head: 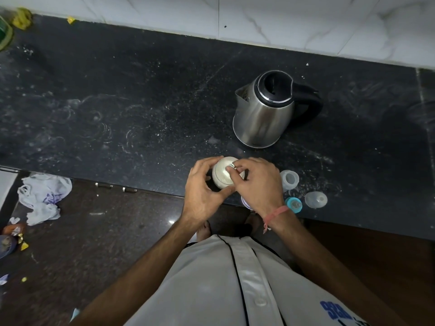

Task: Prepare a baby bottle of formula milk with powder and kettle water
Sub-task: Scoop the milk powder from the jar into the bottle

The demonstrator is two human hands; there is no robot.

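A round white powder container (pixel 222 175) sits near the front edge of the black counter (pixel 131 109). My left hand (pixel 202 188) grips its left side, fingers curled round it. My right hand (pixel 257 182) reaches over its top, and its fingertips pinch a small pale piece at the container's rim; what that piece is I cannot tell. A steel electric kettle (pixel 263 111) with a black lid and handle stands behind, to the right. To the right of my hands stand a clear baby bottle (pixel 290 179), a teal-ringed teat (pixel 294 204) and a clear cap (pixel 316 200).
White marble tiles (pixel 306 22) line the wall behind the counter. A pale round thing (pixel 246 203) peeks out under my right wrist at the counter's edge. On the floor at left lie a crumpled white plastic bag (pixel 43 198) and scraps of litter.
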